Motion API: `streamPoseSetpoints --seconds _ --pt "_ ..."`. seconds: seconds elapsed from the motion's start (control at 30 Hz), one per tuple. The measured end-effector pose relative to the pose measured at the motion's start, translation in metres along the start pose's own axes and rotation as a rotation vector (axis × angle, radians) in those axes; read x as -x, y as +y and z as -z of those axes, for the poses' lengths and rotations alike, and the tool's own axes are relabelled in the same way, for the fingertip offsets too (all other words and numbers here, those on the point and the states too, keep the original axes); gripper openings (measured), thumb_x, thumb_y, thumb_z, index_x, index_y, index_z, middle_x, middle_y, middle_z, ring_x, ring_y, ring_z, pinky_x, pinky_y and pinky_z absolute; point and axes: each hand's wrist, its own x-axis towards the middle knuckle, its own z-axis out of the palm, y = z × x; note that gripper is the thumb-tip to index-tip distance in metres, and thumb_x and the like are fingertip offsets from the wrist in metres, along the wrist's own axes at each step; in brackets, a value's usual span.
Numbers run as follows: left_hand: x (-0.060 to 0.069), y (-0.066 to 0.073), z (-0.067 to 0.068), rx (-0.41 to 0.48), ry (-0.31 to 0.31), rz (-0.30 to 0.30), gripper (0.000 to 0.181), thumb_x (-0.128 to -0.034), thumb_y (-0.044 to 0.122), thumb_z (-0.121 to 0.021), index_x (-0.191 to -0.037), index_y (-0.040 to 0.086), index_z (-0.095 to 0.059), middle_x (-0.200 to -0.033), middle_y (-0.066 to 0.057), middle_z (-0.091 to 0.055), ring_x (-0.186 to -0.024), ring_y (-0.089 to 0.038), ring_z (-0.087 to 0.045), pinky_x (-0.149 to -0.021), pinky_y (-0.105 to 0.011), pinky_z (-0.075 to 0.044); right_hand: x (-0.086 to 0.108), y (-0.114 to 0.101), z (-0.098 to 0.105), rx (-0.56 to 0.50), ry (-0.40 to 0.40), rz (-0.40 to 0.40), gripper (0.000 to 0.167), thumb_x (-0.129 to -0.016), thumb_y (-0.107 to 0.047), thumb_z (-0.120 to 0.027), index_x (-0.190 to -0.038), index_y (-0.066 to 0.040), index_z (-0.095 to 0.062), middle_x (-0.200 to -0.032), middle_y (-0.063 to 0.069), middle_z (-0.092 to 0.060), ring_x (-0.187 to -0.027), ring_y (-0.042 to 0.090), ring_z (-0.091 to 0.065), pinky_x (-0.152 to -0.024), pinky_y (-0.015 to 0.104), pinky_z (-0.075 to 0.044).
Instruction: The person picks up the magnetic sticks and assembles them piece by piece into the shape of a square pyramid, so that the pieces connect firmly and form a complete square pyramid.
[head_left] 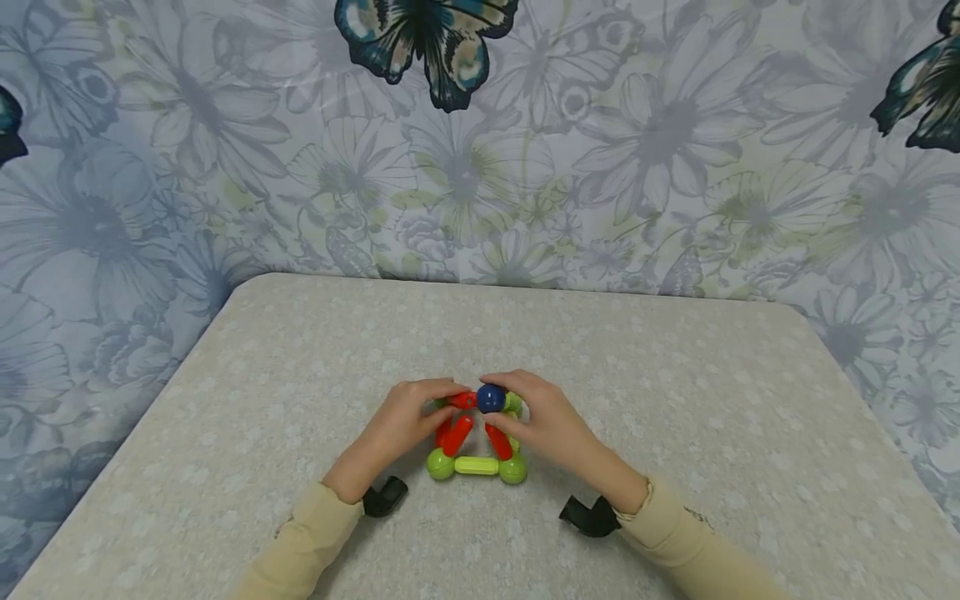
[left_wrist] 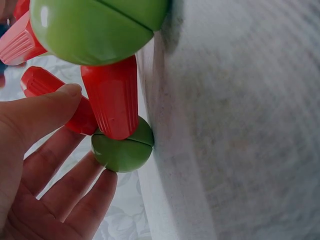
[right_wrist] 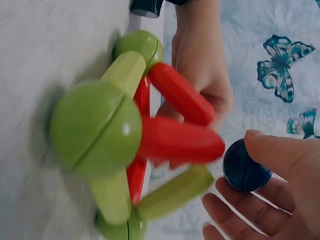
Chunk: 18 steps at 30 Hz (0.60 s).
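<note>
A toy frame of rods and balls stands on the table. Its base has green balls (head_left: 440,464) at the corners, a lime rod (head_left: 477,465) along the near side and a red rod (left_wrist: 112,100) on the left side. Other rods lean upward and inward from the corners, including a red rod (right_wrist: 182,135) and a lime rod (right_wrist: 175,192). My left hand (head_left: 405,417) pinches a leaning red rod (left_wrist: 82,115) at the far left, thumb on top. My right hand (head_left: 543,417) holds a dark blue ball (right_wrist: 245,167) between thumb and fingers, close to the rod tips.
The table (head_left: 675,392) has a pale patterned cover and ends at a back edge against floral butterfly fabric (head_left: 465,183). Black straps (head_left: 592,517) sit at both wrists, near the beige sleeves (head_left: 300,542).
</note>
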Motion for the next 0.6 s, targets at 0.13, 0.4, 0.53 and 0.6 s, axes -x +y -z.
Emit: streamPoseSetpoints --seconds 0.13,0.4,0.53,0.6 --pt "0.0 0.0 -0.001 0.005 -0.003 -0.018 0.031 -0.0825 0.001 -0.071 -0.112 0.009 -0.068 -0.105 0.001 -0.066 -0.096 -0.012 -0.061 -0.082 -0.03 -0.048 -0.007 -0.004 -0.009 0.012 -0.005 0.004 0.042 -0.084 -0.015 -0.072 -0.123 -0.007 -0.06 -0.11 0.002 -0.061 -0.1 0.015 -0.056 -0.084 0.033 -0.046" --pt "0.001 0.001 -0.001 -0.025 0.017 -0.012 0.033 -0.0798 0.0 -0.073 -0.112 0.007 -0.068 -0.11 -0.008 -0.065 -0.103 -0.024 -0.06 -0.086 -0.038 -0.047 -0.007 -0.002 -0.016 0.022 -0.039 -0.007 0.041 -0.083 -0.014 -0.073 -0.122 -0.005 -0.06 -0.112 0.002 -0.061 -0.099 0.012 -0.056 -0.083 0.03 -0.046" --pt "0.001 0.0 0.0 -0.006 -0.004 -0.017 0.035 -0.0813 0.0 -0.071 -0.115 0.006 -0.067 -0.112 -0.006 -0.064 -0.105 -0.022 -0.059 -0.087 -0.037 -0.046 -0.001 0.002 -0.011 -0.014 -0.09 -0.008 0.047 -0.086 -0.019 -0.07 -0.128 -0.005 -0.054 -0.119 0.003 -0.058 -0.108 0.015 -0.053 -0.089 0.033 -0.043" --pt "0.002 -0.001 0.002 -0.005 -0.019 -0.013 0.037 -0.0827 0.002 -0.071 -0.119 0.005 -0.064 -0.115 -0.006 -0.063 -0.106 -0.021 -0.058 -0.088 -0.036 -0.045 0.004 0.005 -0.006 -0.038 -0.108 -0.019 0.047 -0.089 -0.018 -0.066 -0.132 -0.006 -0.052 -0.123 0.003 -0.056 -0.112 0.018 -0.051 -0.091 0.036 -0.042"
